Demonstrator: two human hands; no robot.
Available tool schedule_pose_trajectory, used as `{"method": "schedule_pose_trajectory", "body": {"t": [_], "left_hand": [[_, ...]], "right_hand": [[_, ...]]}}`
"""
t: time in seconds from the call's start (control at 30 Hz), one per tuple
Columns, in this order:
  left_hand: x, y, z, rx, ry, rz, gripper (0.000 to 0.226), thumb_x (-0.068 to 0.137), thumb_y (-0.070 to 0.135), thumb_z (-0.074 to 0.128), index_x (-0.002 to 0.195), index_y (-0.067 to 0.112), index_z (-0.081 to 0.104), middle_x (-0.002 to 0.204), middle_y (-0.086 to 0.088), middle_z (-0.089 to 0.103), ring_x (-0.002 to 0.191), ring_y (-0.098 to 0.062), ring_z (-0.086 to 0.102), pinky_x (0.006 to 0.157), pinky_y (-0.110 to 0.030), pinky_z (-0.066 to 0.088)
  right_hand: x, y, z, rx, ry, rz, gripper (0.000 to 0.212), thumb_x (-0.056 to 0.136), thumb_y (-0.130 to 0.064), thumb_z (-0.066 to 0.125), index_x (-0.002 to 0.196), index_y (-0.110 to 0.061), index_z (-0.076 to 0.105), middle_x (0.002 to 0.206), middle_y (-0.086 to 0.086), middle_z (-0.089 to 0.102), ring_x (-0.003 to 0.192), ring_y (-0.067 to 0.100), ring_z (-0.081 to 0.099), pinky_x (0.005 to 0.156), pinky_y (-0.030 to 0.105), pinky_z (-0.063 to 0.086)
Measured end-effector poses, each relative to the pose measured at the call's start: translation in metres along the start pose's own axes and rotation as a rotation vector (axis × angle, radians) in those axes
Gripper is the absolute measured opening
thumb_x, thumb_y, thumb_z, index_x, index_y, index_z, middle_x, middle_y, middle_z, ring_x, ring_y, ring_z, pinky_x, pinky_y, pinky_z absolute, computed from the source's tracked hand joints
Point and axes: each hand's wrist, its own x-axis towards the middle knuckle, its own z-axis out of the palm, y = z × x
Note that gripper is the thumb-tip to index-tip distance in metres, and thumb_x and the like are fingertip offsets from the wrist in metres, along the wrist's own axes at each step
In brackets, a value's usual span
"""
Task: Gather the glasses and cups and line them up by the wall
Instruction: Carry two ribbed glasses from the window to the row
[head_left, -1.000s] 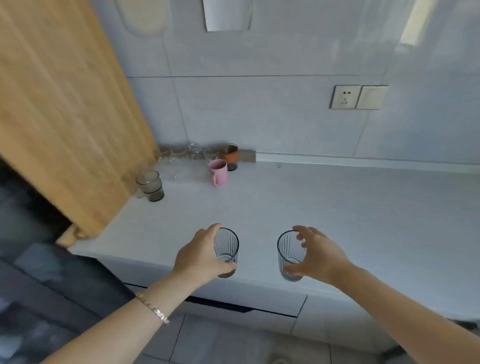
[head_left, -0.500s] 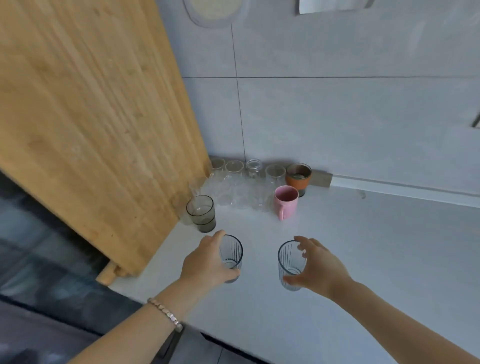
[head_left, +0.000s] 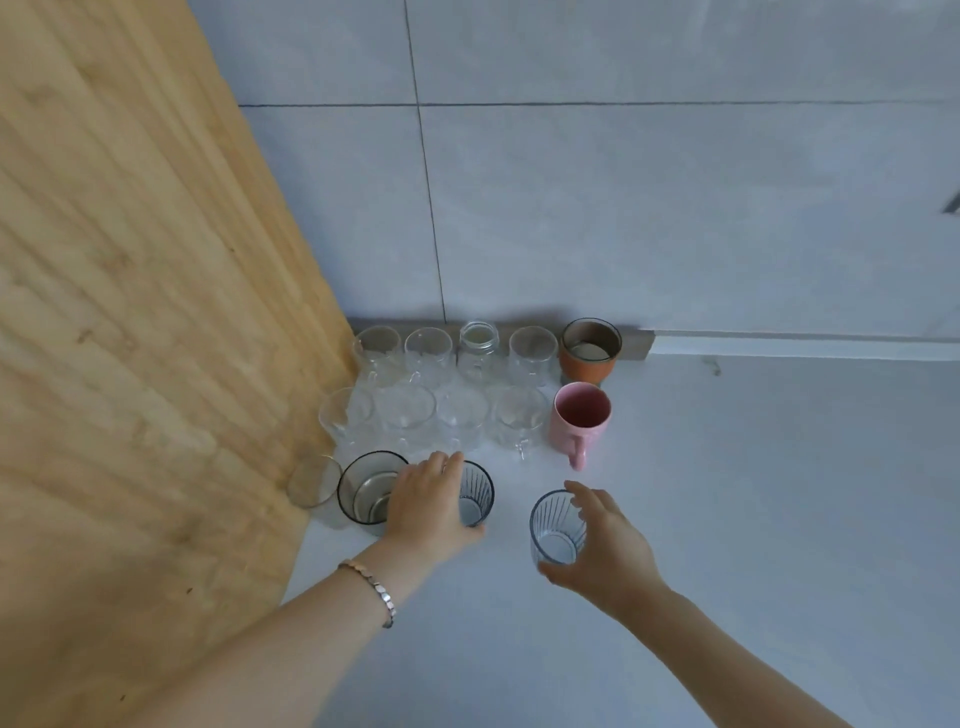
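Near the pink mug (head_left: 580, 415) — left hand (head_left: 427, 506) fingers wrapped round one ribbed glass (head_left: 475, 493), right hand (head_left: 602, 548) fingers round another ribbed glass (head_left: 555, 527).

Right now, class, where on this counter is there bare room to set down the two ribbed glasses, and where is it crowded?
Bare counter lies right of the pink mug and orange cup, up to the wall. Another gap sits before the mug, between both hands' glasses. The corner by the wooden board is crowded with clear glasses.

A home kitchen; tiled wall (head_left: 623, 208), white counter (head_left: 753, 493), drinking glasses (head_left: 428, 351).
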Motion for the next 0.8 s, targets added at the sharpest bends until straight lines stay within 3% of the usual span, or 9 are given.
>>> {"method": "schedule_pose_trajectory", "body": {"t": [0.2, 0.43, 0.57, 0.67, 0.73, 0.8], "left_hand": [[0.024, -0.027, 0.013, 0.019, -0.041, 0.130, 0.078, 0.075, 0.050, 0.064, 0.137, 0.015, 0.034, 0.127, -0.003, 0.050, 0.119, -0.023, 0.048, 0.106, -0.031, 0.030], [0.029, -0.036, 0.018, -0.012, -0.016, 0.184, 0.079, 0.077, 0.049, 0.062, 0.140, 0.014, 0.030, 0.129, -0.002, 0.049, 0.120, -0.023, 0.048, 0.108, -0.031, 0.030], [0.028, -0.036, 0.022, -0.014, -0.011, 0.194, 0.084, 0.078, 0.049, 0.062, 0.145, 0.012, 0.025, 0.136, -0.005, 0.045, 0.125, -0.024, 0.046, 0.115, -0.035, 0.022], [0.025, -0.034, 0.022, 0.032, -0.039, 0.175, 0.092, 0.080, 0.054, 0.057, 0.149, 0.011, 0.013, 0.149, -0.008, 0.033, 0.138, -0.022, 0.035, 0.121, -0.040, 0.010], [0.021, -0.029, 0.018, 0.073, -0.010, 0.196, 0.096, 0.072, 0.065, 0.054, 0.145, 0.010, 0.028, 0.145, -0.014, 0.042, 0.135, -0.023, 0.043, 0.115, -0.049, 0.028], [0.018, -0.016, 0.012, 0.107, 0.018, 0.263, 0.088, 0.062, 0.071, 0.043, 0.125, 0.010, 0.057, 0.120, -0.012, 0.066, 0.112, -0.024, 0.065, 0.093, -0.048, 0.053]], "right_hand": [[0.033, -0.032, 0.023, -0.016, 0.039, 0.121, 0.089, 0.070, -0.019, 0.073, 0.144, -0.021, 0.025, 0.145, 0.000, 0.030, 0.117, 0.024, 0.053, 0.088, 0.028, 0.045], [0.055, -0.050, 0.046, 0.006, 0.047, 0.195, 0.089, 0.071, -0.025, 0.069, 0.146, -0.019, 0.022, 0.138, 0.000, 0.034, 0.109, 0.024, 0.056, 0.086, 0.029, 0.046], [0.056, -0.048, 0.048, -0.051, 0.024, 0.197, 0.095, 0.075, -0.031, 0.068, 0.149, -0.016, 0.011, 0.142, 0.000, 0.031, 0.121, 0.022, 0.049, 0.092, 0.030, 0.045], [0.056, -0.043, 0.045, -0.013, -0.060, 0.245, 0.114, 0.072, -0.033, 0.076, 0.150, -0.008, -0.003, 0.149, 0.005, 0.026, 0.134, 0.022, 0.038, 0.104, 0.030, 0.038], [0.051, -0.036, 0.040, 0.005, -0.119, 0.298, 0.114, 0.071, -0.032, 0.079, 0.150, -0.006, -0.001, 0.149, 0.007, 0.032, 0.135, 0.023, 0.038, 0.105, 0.031, 0.038], [0.041, -0.021, 0.032, -0.032, -0.184, 0.338, 0.093, 0.075, -0.031, 0.075, 0.146, -0.011, 0.019, 0.142, 0.006, 0.044, 0.130, 0.022, 0.045, 0.101, 0.030, 0.041]]}}
